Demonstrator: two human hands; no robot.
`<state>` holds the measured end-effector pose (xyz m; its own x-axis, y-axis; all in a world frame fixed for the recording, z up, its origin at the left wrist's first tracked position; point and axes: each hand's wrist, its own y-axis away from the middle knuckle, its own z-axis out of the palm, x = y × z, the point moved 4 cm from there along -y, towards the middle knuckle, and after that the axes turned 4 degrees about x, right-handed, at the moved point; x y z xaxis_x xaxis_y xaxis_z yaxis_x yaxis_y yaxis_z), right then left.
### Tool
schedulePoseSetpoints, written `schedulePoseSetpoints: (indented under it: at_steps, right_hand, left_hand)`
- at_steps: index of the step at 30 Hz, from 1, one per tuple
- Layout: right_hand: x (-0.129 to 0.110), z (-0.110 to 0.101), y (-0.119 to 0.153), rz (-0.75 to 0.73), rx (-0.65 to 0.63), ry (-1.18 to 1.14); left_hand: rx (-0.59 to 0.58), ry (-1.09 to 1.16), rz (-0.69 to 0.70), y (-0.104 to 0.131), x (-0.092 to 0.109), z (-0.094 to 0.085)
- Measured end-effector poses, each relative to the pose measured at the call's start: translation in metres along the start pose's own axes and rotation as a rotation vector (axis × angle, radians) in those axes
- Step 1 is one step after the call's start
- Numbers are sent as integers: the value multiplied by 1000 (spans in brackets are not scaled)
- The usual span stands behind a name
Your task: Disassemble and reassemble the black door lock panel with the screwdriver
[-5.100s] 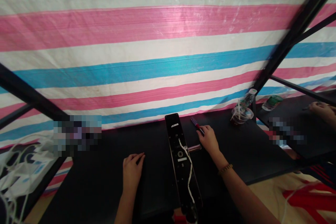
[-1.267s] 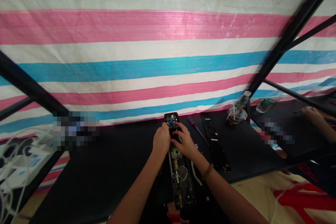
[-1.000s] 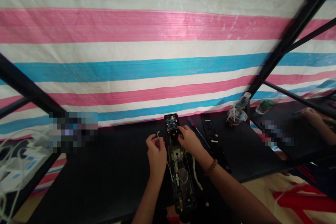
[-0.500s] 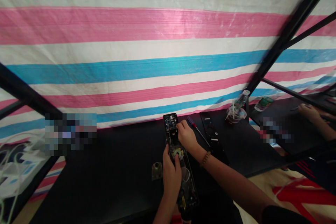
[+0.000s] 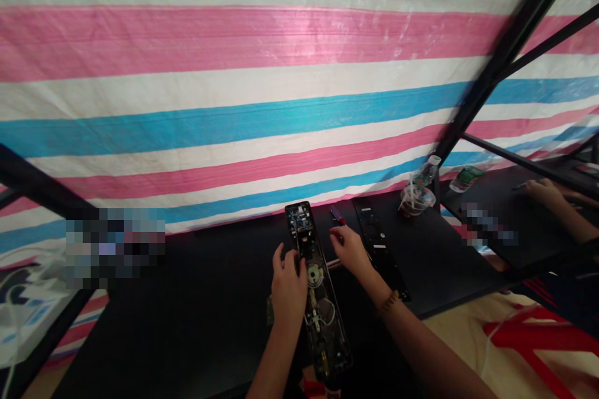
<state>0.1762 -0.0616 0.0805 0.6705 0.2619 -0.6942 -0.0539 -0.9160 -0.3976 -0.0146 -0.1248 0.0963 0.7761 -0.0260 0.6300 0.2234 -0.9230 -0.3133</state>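
Note:
A long, narrow opened electronic device (image 5: 314, 299) lies on the black table, its inside facing up. It shows a blue-green circuit board (image 5: 300, 221) at the far end, a round pale part (image 5: 315, 274) mid-length and thin wires. My left hand (image 5: 287, 287) is at its left edge, fingers spread, fingertips by the casing. To the right of the device, my right hand (image 5: 350, 249) has its fingers curled together; what they hold, if anything, is hidden. Just beyond it is a screwdriver (image 5: 336, 214) with a purple and red handle, its shaft mostly covered by that hand.
A long black panel (image 5: 379, 243) lies to the right. Behind it stand a plastic cup (image 5: 416, 201) and a clear bottle (image 5: 430, 168). A small piece (image 5: 270, 310) is partly hidden by my left wrist. Another person's hand (image 5: 545, 193) is at the neighbouring table.
My right hand has left the circuit board and moved right, over the screwdriver's shaft. My left hand has come off the round part to the device's left edge, its fingers spreading.

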Motion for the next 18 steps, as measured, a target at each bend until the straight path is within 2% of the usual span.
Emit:
schedulePoseSetpoints:
  at_steps: [5,7,9,14,18]
  right_hand:
    - [-19,10,39,61,-5,-217]
    - [-23,16,49,110,3,-290]
    - [-24,24,57,148,10,-357]
    - [-19,46,68,216,-57,-523]
    - [-15,51,71,249,-37,-561]
  left_hand:
    - [-48,-51,23,-9,5,4]
    - [-24,-13,22,-11,5,4]
    - [31,76,-3,-12,2,2]
    - [120,392,-174,-9,-12,3]
    - [140,575,-184,-11,-10,6]
